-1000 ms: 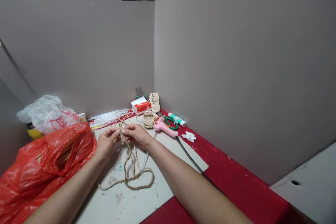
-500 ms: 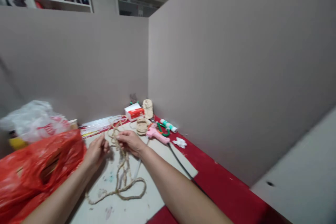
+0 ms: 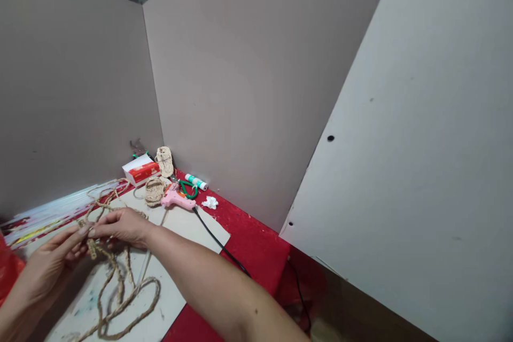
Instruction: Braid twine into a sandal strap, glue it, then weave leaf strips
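Note:
My left hand and my right hand meet at the lower left, fingertips pinched together on a straw-coloured rope. The exact bit of rope between the fingertips is partly hidden. Loose loops of it hang below the hands and lie across a stained pale board. More rope trails off behind my right hand. Beyond that hand are a small woven straw sandal and a pink hot glue gun, lying close together.
A second woven sandal leans upright beside a red and white box. Green-handled scissors, a green and white tube and crumpled tissue lie on the red cloth. Clear sticks lie far left. Partition walls enclose the table; the glue gun's black cord crosses it.
The view has swung right, so everything appears further left and most of the red bag is out of frame. My hands have come together, the left now pinching at the rope beside the right.

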`<state>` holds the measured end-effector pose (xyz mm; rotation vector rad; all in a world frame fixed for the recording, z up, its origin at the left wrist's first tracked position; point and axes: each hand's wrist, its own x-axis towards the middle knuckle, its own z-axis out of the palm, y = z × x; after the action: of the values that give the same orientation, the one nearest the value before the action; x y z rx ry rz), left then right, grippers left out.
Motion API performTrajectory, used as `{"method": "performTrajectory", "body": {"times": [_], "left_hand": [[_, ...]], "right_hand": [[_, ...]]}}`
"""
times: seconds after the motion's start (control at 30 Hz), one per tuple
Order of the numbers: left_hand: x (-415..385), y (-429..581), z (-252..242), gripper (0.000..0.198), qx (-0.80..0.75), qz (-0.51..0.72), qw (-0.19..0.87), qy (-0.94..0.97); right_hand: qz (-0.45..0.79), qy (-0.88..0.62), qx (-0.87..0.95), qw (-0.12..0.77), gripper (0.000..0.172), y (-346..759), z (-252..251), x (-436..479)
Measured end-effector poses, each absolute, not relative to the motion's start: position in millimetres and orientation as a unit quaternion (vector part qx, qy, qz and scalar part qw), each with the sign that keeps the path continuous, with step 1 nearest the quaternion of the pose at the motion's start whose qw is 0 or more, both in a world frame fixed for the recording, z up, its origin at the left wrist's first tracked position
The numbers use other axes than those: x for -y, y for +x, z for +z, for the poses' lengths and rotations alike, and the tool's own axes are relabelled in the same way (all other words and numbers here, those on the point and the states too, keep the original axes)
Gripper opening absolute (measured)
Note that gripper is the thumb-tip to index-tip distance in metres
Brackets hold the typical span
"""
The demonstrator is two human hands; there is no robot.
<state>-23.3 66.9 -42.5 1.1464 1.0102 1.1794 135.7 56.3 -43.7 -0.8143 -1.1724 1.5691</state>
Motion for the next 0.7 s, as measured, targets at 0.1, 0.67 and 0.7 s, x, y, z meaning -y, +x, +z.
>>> {"method": "performTrajectory", "body": {"times": [0.1, 0.67, 0.7], "left_hand": [[-54, -20, -34, 0.024, -0.380, 0.504, 0.606, 0.485], [-53, -25, -42, 0.028, -0.354, 0.528, 0.619, 0.461], [-54, -25, -42, 0.028, -0.355, 0.533, 0.617, 0.458]], "right_hand": [[0.622, -0.362, 0.507, 0.474, 0.025, 136, -40, -47], [0.660, -0.330, 0.500, 0.453, 0.041, 134, -56, -52], [0.660, -0.331, 0.505, 0.447, 0.042, 135, -56, -52]]}}
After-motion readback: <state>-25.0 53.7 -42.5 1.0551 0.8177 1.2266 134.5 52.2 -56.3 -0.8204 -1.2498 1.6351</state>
